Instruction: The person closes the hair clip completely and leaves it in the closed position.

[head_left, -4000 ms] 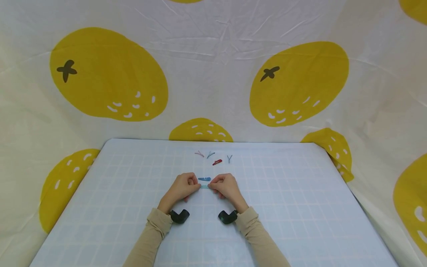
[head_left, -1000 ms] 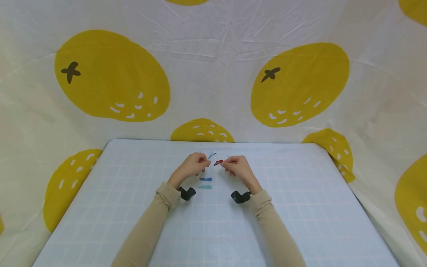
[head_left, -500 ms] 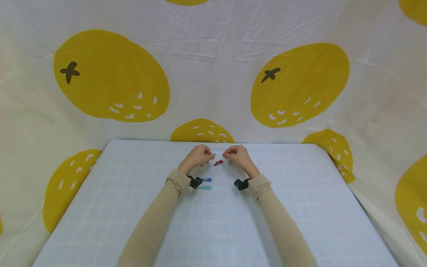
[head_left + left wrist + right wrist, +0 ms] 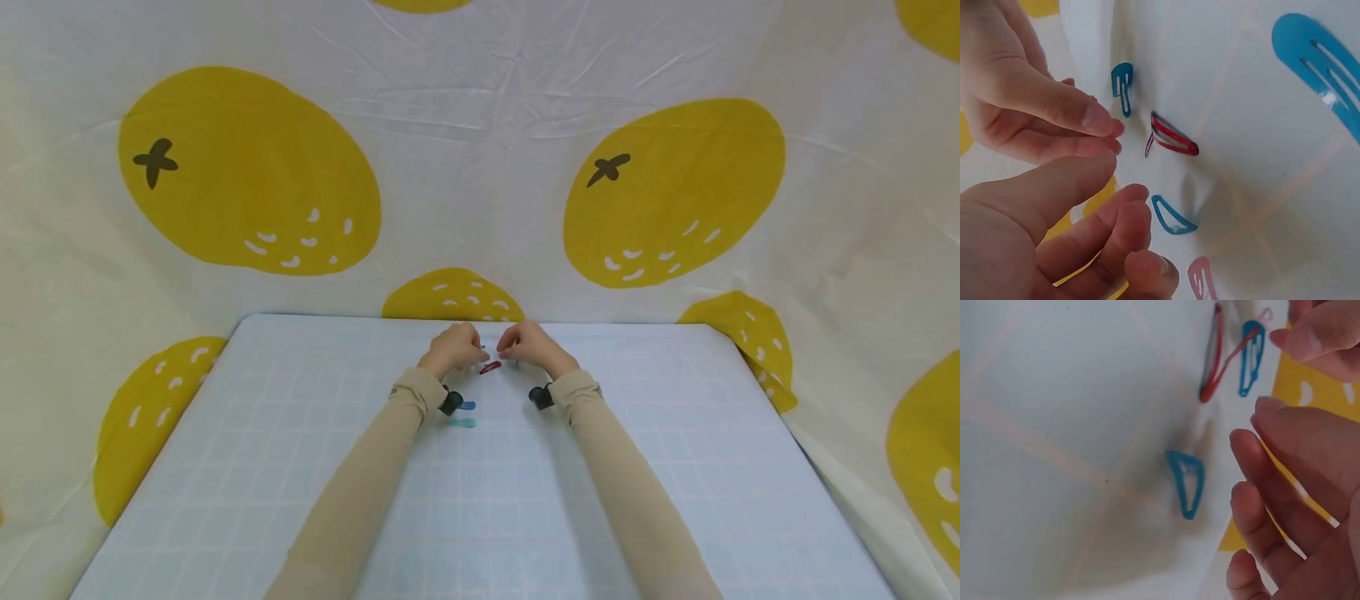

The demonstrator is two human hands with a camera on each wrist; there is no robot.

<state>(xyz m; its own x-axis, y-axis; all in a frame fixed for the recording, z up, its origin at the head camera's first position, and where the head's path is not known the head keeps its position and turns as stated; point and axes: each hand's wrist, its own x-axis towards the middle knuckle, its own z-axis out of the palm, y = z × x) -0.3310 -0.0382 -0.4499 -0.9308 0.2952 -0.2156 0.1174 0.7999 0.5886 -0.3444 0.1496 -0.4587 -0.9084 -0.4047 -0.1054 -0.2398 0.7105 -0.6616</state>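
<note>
In the head view my left hand [image 4: 454, 348] and right hand [image 4: 534, 348] hover near the table's far edge, either side of a red snap hair clip [image 4: 491, 367]. Both hands have relaxed fingers, and neither holds anything visible. The left wrist view shows the red clip bent open, with a blue hair clip [image 4: 1122, 81] near the right hand, another blue clip [image 4: 1172, 220] near my left fingers, and a pink clip [image 4: 1200, 278] below. A darker blue clip [image 4: 468, 406], partly covered by the left wrist camera, and a teal clip [image 4: 462, 423] lie nearer me.
The table [image 4: 645, 467] wears a pale blue checked cover. Behind it hangs a white cloth [image 4: 465, 150] with yellow fruit prints. A black wrist camera [image 4: 451, 402] on the left and another camera [image 4: 542, 397] on the right hang low over the table.
Four seconds ago both hands pinched the teal clip; it now lies released. Since then they have moved forward to the far clips, and over the last second the left hand has shifted rightward.
</note>
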